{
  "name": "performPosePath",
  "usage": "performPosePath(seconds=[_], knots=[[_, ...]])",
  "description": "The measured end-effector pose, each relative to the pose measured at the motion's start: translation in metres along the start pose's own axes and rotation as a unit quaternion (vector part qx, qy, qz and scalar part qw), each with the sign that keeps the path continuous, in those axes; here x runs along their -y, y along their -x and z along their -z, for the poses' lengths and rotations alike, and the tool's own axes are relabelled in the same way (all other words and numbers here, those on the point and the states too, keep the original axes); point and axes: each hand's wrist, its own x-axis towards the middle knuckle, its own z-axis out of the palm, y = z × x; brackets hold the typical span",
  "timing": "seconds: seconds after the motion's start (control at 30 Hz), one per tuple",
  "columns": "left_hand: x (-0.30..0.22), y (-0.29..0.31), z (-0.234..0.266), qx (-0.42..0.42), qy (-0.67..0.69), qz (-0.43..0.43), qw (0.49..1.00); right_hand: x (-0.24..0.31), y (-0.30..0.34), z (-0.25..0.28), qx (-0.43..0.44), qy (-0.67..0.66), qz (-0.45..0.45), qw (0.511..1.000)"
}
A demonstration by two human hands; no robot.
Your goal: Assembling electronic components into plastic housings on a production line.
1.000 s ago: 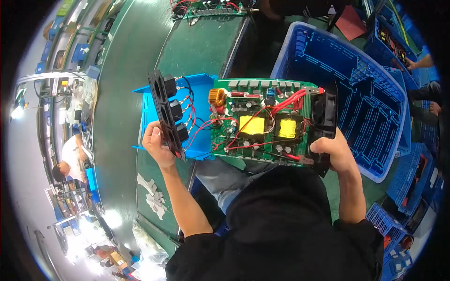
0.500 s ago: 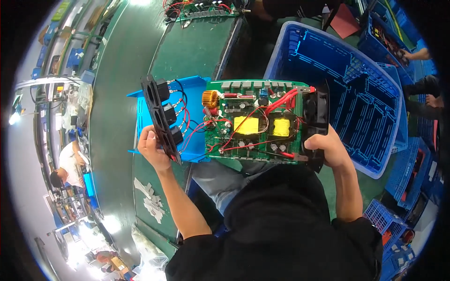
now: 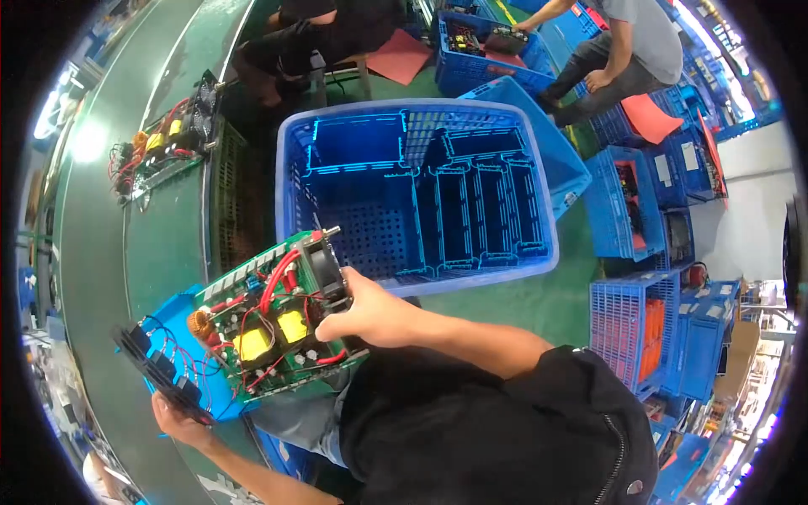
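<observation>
My right hand (image 3: 366, 313) grips the black fan end plate (image 3: 326, 268) of a green circuit board (image 3: 240, 307). The board carries yellow-wrapped transformers, a copper coil and thick red wires. Beyond its other end lies a bright blue metal housing (image 3: 175, 316), partly hidden by the board. My left hand (image 3: 181, 423) is closed on the lower end of a black panel (image 3: 160, 374) with several black sockets. Red and black wires (image 3: 189, 362) run from those sockets to the board. The panel stands tilted, apart from the board. The fingers of my left hand are partly hidden behind it.
A large blue basket (image 3: 543, 210) with blue metal housings (image 3: 471, 202) inside stands ahead. Another circuit board (image 3: 160, 156) rests on the green bench (image 3: 164, 252) at left. Two people are nearby; one touches a unit over a blue crate (image 3: 471, 80). More crates stand right.
My view has swung to the right, so the basket is now central. The board and panel, still in my hands, appear lower left and tilted. A second person has come into view.
</observation>
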Motion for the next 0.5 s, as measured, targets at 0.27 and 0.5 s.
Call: performPosePath(seconds=[0.27, 0.5], knots=[[-0.015, 0.004, -0.028, 0.009, 0.005, -0.036, 0.999, -0.02, -0.01, 0.013, 0.033, -0.099, 0.021, 0.994], [0.0, 0.0, -0.011, -0.022, 0.026, 0.004, 0.999, -0.017, -0.012, -0.007, 0.002, -0.061, 0.023, 0.998]])
